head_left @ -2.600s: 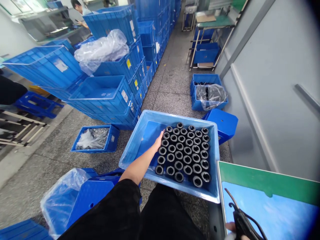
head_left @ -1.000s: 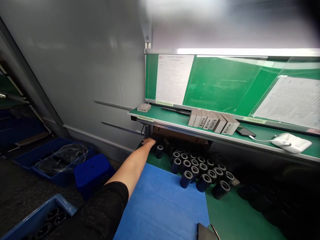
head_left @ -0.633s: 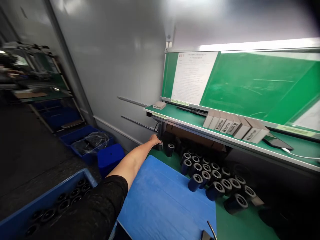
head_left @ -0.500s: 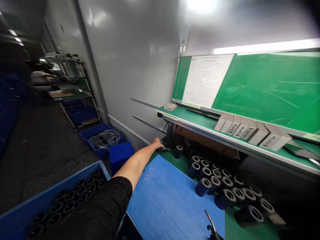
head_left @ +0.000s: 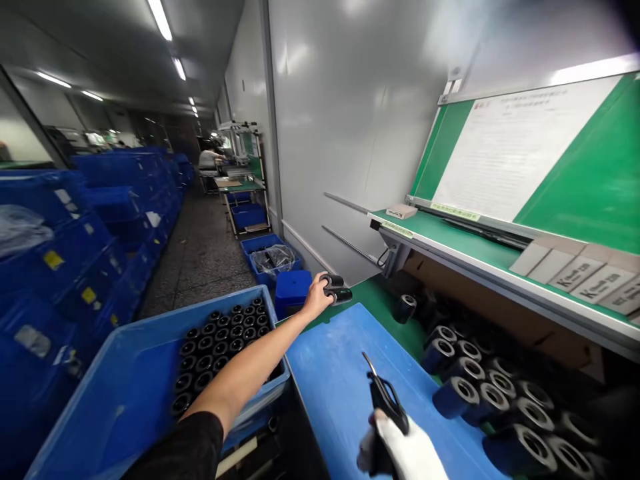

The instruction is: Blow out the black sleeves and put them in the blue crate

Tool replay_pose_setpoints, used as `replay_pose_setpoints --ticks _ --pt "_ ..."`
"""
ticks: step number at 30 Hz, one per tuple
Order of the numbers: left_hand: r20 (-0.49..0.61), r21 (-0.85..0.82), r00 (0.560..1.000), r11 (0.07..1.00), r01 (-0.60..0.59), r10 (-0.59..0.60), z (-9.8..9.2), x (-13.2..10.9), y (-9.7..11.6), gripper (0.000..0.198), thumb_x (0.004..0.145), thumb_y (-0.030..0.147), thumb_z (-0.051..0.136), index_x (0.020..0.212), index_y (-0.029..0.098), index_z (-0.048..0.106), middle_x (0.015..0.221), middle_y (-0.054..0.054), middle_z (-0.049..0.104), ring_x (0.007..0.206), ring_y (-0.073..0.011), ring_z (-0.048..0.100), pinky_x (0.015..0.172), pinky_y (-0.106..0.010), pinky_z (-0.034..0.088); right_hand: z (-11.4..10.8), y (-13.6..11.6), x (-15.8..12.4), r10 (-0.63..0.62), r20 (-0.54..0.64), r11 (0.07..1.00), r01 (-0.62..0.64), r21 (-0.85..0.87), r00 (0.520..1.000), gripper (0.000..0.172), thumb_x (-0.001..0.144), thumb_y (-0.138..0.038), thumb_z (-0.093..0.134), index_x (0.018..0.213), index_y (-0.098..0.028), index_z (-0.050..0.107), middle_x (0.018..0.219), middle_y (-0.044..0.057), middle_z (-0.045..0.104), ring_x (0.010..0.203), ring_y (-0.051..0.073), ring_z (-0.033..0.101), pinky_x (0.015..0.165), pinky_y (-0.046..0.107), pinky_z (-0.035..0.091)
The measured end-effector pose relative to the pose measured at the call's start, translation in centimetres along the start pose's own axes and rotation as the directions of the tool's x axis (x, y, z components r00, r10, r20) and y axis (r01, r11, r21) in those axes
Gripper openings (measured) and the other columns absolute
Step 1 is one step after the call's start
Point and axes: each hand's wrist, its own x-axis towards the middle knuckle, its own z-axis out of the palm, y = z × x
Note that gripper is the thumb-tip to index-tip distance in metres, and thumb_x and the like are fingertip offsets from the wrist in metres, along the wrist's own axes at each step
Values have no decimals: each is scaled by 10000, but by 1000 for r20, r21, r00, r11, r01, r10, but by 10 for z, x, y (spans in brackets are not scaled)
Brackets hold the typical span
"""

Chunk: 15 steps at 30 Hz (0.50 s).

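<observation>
My bare left hand [head_left: 316, 299] reaches forward over the far left corner of the bench. Its fingers are closed round two black cylindrical sleeves [head_left: 341, 296], held side by side and tipped over. My right hand [head_left: 407, 448], in a white glove with grey fingertips, grips a black air blow gun [head_left: 387, 400] with a thin metal nozzle pointing up and away. Beneath the blow gun lies a blue mat [head_left: 345, 353] on the green bench top. One dark sleeve [head_left: 405, 308] stands alone to the right of my left hand.
Left of the bench, a blue crate [head_left: 145, 320] holds rows of black sleeves [head_left: 220, 340]. Many more sleeves [head_left: 493, 400] stand at the right, under a shelf [head_left: 445, 240] with white boxes [head_left: 580, 273]. Stacked blue bins [head_left: 100, 247] line the aisle. A person [head_left: 210, 159] sits far off.
The view has swung left, showing more of the crate and aisle. The two sleeves in my left hand now show clearly. My gloved right hand has come into view with the blow gun.
</observation>
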Motion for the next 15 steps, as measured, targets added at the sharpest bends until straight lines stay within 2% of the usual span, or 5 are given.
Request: replay_pose_setpoints --ticks 3,5,8,11,15 --pt "-123 6 991 998 55 -54 -28 -25 -6 304 629 46 642 914 152 651 1290 -103 575 1204 -238 562 1071 -371 443 44 -16 45 64 9 998 -64 2 998 272 833 -497 519 779 -232 486 402 -13 519 340 199 529 353 284 410" --pt "-183 2 977 994 109 -107 -41 -35 -14 338 652 42 617 974 141 650 1159 -100 636 1099 -227 620 991 -371 502 66 -30 64 81 32 996 -80 -26 996 268 843 -495 463 777 -235 463 326 -31 452 262 194 456 288 263 321" --pt "-235 -8 958 986 165 -162 -58 -42 -29 362 668 24 588 1010 127 645 1029 -83 670 971 -209 666 879 -343 555 87 -52 76 55 94 997 -50 -58 994 277 870 -490 388 762 -240 436 281 -30 415 240 201 436 269 258 310" --pt "-257 -11 953 987 160 -157 -79 -38 -41 351 651 14 604 980 125 655 1099 -94 651 985 -210 670 883 -335 560 100 -75 85 39 171 996 -24 -89 985 256 872 -457 383 750 -238 436 270 -28 408 225 200 417 256 259 309" --pt "-249 26 967 998 62 -54 -107 -20 -50 367 644 7 620 971 166 670 1304 -90 569 1197 -232 582 1061 -371 471 119 -105 107 13 221 992 15 -125 975 302 883 -484 377 752 -227 465 294 -18 437 243 199 449 262 254 330"
